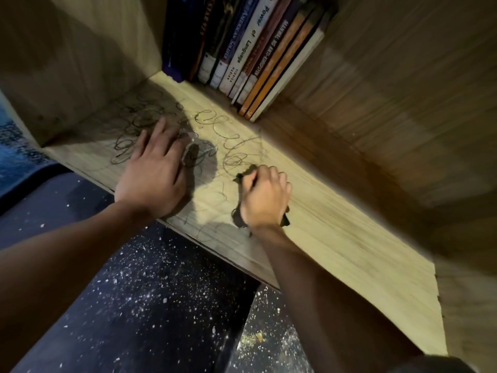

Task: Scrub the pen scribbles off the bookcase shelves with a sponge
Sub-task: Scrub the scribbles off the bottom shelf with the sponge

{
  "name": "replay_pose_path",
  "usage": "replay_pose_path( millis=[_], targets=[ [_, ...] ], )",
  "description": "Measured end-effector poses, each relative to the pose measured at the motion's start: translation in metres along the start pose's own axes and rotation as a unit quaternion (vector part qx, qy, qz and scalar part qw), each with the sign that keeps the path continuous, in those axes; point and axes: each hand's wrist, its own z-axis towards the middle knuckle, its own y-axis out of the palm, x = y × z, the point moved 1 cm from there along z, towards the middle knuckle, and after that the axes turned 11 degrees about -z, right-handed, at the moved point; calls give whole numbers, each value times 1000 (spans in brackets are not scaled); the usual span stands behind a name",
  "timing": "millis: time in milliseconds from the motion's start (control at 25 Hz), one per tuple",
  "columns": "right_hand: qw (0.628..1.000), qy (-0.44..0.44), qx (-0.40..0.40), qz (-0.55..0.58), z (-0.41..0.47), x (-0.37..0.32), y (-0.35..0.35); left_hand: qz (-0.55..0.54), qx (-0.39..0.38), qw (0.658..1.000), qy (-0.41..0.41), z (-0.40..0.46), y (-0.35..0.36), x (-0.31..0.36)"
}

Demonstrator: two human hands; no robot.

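Note:
A light wooden shelf [336, 219] of the bookcase carries dark looping pen scribbles [139, 125] across its left and middle part. My left hand [153, 170] lies flat on the shelf over the scribbles, fingers straight and spread. My right hand [265, 197] is curled round a dark green sponge [246, 175] and presses it onto the shelf near the front edge. Only dark bits of the sponge show beyond my fingers and at my wrist.
A row of books [250, 49] leans at the back of the shelf. A wooden side panel [80, 63] closes the left, and another wooden panel [403, 90] rises on the right. Below the shelf edge lies a dark speckled floor [150, 305].

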Motion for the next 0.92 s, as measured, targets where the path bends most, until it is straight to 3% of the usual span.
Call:
replay_pose_path(
  millis=[80, 160, 320, 400, 760, 920],
  targets=[
    [998, 59, 16, -6, 17, 4, 6, 4, -1, 1000, 1, 1, 1, 1],
    [998, 63, 17, -18, 7, -13, 5, 4, -4, 1000, -3, 3, 2, 3],
    [989, -139, 0, 59, -51, -48, -18, 8, -6, 1000, -13, 3, 1, 5],
    [982, -177, -17, 72, -44, -49, -15, 8, 3, 1000, -14, 2, 2, 4],
    [999, 1, 22, 26, 50, -17, 16, 37, -36, 999, -4, 5, 1, 2],
    [999, -16, 13, 32, 21, -36, 5, 22, -25, 999, -6, 6, 2, 3]
  ],
)
